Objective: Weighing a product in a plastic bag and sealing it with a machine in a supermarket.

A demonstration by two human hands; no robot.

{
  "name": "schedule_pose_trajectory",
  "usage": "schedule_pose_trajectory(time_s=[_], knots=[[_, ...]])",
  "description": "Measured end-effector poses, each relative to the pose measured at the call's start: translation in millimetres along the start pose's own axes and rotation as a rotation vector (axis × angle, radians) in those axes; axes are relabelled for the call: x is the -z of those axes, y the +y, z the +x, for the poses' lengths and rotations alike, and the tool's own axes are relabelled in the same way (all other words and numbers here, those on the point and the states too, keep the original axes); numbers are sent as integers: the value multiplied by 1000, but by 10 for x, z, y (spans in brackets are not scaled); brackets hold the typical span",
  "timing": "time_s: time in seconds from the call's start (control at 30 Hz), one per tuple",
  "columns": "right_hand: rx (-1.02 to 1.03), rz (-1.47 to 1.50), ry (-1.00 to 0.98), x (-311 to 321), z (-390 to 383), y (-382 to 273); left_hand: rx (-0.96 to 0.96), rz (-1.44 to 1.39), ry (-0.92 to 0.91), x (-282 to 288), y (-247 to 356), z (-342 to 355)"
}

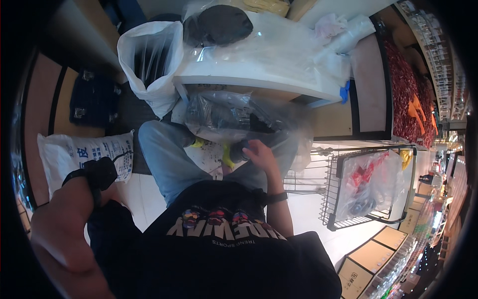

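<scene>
Right hand [261, 155] half-open, loosely bent, nothing seen in its grasp, over right leg [287, 150]; nearest thing, clear bag [219, 107], beyond and leftward, lengthwise below worktop's [284, 50] front edge; left fingers hidden past wrist device [102, 173], grip untellable.

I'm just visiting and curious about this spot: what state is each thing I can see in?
Right hand: fingers loosely bent, nothing visibly held.
Left hand: mostly hidden; grip cannot be told.
Lined white sack: upright, mouth open.
Printed white sack: lying down; sealing unclear.
Dark bundle: resting on the plastic-covered table.
Crumpled clear bag: below the tabletop, dark material inside.
Wire cart: loaded with a plastic bag, red showing inside.
</scene>
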State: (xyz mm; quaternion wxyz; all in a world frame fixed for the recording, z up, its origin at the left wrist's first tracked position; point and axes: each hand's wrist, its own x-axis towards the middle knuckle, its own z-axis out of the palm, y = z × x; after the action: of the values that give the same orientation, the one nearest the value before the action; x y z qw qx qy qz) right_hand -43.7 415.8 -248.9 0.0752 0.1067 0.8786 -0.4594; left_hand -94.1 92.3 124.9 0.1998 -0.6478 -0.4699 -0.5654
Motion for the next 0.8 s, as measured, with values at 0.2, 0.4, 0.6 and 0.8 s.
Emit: schedule_pose_trajectory(time_s=[0.2,0.4,0.6,0.8], knots=[[-144,-2,39,233,-282,109,-82,-36,-67,31,-142,-30],[-263,512,92,237,-404,416,-201,-102,-243,185,-202,-135],[-375,1115,168,243,-379,738,-280,-123,-254,214,-212,-154],[-338,1301,219,254,-427,818,-320,29,-295,202,-134,4]])
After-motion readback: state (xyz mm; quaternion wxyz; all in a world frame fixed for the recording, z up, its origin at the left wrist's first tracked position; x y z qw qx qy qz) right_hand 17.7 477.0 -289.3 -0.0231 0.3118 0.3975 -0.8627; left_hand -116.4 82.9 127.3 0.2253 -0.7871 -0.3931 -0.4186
